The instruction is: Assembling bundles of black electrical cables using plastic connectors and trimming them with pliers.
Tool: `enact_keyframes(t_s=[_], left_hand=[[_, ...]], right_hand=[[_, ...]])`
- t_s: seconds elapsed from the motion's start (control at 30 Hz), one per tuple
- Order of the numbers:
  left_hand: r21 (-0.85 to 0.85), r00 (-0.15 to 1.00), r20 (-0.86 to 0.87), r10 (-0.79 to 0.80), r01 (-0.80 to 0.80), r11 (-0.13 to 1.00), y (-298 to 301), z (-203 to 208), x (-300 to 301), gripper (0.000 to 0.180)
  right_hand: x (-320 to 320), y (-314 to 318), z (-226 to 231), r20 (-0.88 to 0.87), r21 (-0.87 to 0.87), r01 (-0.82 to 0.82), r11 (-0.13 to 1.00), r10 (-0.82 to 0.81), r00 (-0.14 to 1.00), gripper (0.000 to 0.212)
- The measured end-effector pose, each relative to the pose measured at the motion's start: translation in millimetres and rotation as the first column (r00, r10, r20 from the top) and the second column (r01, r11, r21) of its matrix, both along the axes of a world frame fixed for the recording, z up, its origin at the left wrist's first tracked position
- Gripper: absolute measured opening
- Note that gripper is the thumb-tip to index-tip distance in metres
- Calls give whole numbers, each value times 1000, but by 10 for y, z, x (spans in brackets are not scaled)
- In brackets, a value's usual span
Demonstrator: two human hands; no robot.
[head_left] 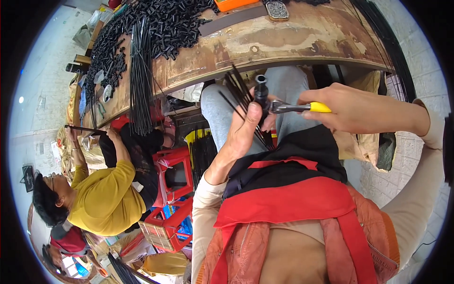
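My left hand (243, 130) is closed around a black tubular fitting (260, 90), its round open end facing up. Several thin black rods (239, 87) also run through that hand and stick out on both sides of it. My right hand (338, 106) grips yellow-handled pliers (302, 107). Their metal head reaches the side of the fitting, next to my left fingers; whether the jaws bite on it is hidden. Both hands are above my lap, just in front of the bench edge.
A worn wooden bench (283, 40) spans the front. On it lie a heap of black fittings (165, 28), a bundle of black rods (140, 80) and a small tin of metal bits (277, 11). Red stools (175, 165) and a co-worker in yellow (106, 199) are at left.
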State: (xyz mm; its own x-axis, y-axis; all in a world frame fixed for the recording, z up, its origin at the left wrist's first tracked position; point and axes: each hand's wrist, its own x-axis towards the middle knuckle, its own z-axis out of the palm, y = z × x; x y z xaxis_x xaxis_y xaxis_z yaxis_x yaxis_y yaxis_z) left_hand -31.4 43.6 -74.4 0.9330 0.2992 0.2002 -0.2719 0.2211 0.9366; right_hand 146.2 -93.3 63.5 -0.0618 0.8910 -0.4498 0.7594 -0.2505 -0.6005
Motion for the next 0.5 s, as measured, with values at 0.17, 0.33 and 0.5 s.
enact_keyframes(t_s=[0.17, 0.33, 0.5], left_hand=[[41, 934, -107, 340, -338, 940, 60, -50, 89, 54], [-40, 731, -94, 675, -681, 732, 753, 154, -187, 55], [-140, 512, 320, 797, -806, 575, 998, 1071, -799, 51]], right_hand=[[116, 223, -593, 27, 201, 77, 976, -84, 996, 33], [895, 396, -1323, 423, 496, 52, 867, -293, 857, 39], [914, 397, -1492, 626, 590, -462, 662, -13, 780, 29]])
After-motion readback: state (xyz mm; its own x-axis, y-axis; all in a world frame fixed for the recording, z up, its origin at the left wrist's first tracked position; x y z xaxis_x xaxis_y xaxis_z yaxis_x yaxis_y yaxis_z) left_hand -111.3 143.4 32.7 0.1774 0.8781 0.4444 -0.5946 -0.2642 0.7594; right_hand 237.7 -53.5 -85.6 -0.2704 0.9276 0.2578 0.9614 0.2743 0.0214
